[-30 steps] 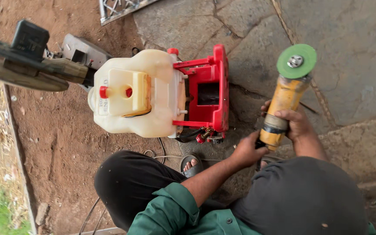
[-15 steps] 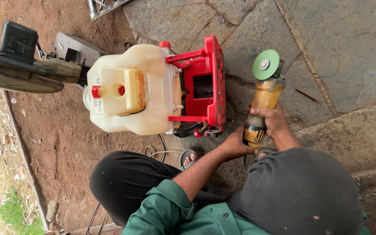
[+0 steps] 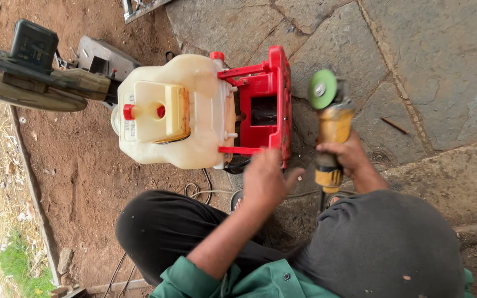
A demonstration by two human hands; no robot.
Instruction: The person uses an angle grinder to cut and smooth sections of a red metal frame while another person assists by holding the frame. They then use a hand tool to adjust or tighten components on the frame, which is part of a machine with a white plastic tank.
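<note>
My right hand (image 3: pixel 344 156) grips the yellow body of an angle grinder (image 3: pixel 333 126), whose green disc (image 3: pixel 323 88) points away from me, close to the right side of a red frame (image 3: pixel 278 83). The frame carries a cream plastic tank (image 3: pixel 189 116) with a red cap, lying on its side on the ground. My left hand (image 3: pixel 266 182) hovers with spread fingers at the near edge of the red frame and holds nothing. Whether it touches the frame, I cannot tell.
A dark metal machine with a large round disc (image 3: pixel 28 88) stands at the left on bare soil (image 3: pixel 84 182). Stone paving (image 3: pixel 415 66) lies on the right, with a small stick (image 3: pixel 394 125) on it. A cable (image 3: pixel 205 190) runs by my knees.
My left hand has let go of the grinder's rear end and moved left to the red frame. The grinder has swung closer to the frame.
</note>
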